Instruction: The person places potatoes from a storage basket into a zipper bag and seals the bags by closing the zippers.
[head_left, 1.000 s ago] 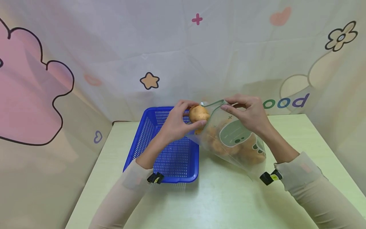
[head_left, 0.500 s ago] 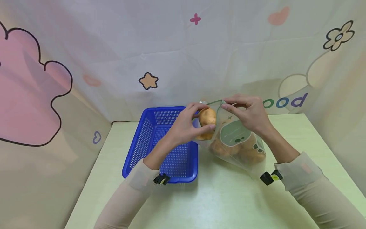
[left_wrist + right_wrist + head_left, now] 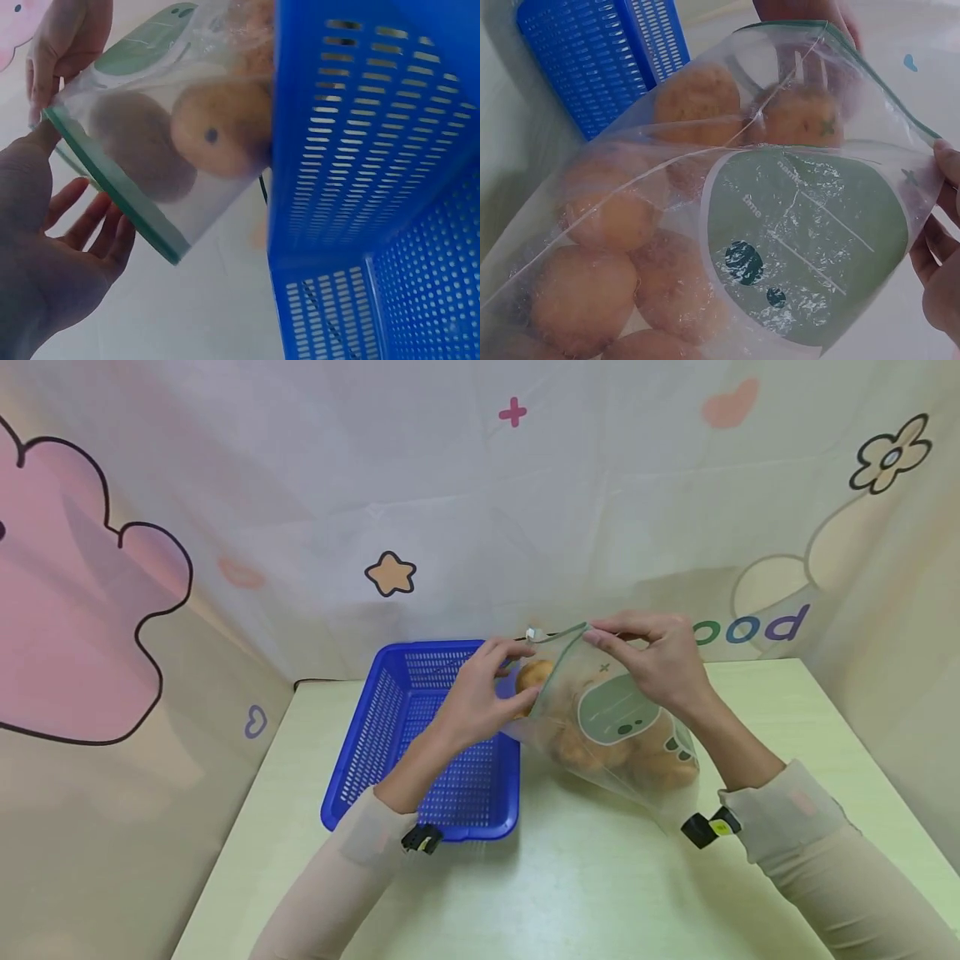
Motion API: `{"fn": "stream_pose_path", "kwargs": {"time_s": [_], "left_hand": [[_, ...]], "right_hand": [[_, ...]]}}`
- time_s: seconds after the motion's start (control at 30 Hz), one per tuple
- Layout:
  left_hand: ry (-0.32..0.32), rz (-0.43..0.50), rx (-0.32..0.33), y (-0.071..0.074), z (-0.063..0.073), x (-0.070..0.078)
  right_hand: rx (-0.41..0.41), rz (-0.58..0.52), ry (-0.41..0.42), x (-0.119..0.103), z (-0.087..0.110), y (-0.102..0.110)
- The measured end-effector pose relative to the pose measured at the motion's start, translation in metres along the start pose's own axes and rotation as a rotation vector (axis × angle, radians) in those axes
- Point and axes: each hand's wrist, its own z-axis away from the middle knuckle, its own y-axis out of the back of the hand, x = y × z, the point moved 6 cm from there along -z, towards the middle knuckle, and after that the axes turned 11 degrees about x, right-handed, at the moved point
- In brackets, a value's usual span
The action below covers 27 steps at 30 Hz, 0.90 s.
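A clear zip bag [image 3: 617, 714] with a green-edged mouth and a green printed patch holds several potatoes [image 3: 585, 296]. My right hand [image 3: 663, 660] pinches the upper corner of its mouth between thumb and fingers. At the mouth's left side is my left hand [image 3: 476, 693], its fingers and thumb spread apart with nothing gripped. One potato [image 3: 534, 677] lies just inside the mouth, beyond the left fingertips. In the left wrist view, the left fingers are close against the green zip strip [image 3: 124, 199]; whether they all touch it cannot be told.
A blue perforated plastic basket [image 3: 512, 814] stands left of the bag, partly under my left forearm. Both are on a pale green table [image 3: 600, 893]. A printed cloth [image 3: 450, 468] hangs behind and along the sides.
My left hand moved right with a potato into the bag's mouth, then let go and drew back slightly. The right hand kept its pinch on the bag's corner.
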Motion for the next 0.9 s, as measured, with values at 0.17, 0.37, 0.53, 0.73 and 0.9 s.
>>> {"fn": "stream_pose_path", "kwargs": {"time_s": [0.17,0.37,0.53,0.73,0.9], "left_hand": [[0.063,-0.003,-0.032,0.014,0.008,-0.015],[0.210,-0.097,-0.332,0.017,0.022,-0.038],[0.221,-0.076,-0.349,0.014,0.022,-0.045],[0.195,-0.004,-0.234,0.024,0.002,-0.024],[0.106,0.134,-0.046,0.033,-0.026,0.012]], "right_hand": [[0.022,-0.017,-0.001,0.000,0.000,0.004],[0.058,0.020,-0.042,0.002,0.000,0.014],[0.066,0.031,-0.070,0.006,0.002,0.019],[0.129,-0.011,-0.156,0.009,-0.005,0.040],[0.256,-0.185,-0.262,0.016,-0.017,0.068]]}}
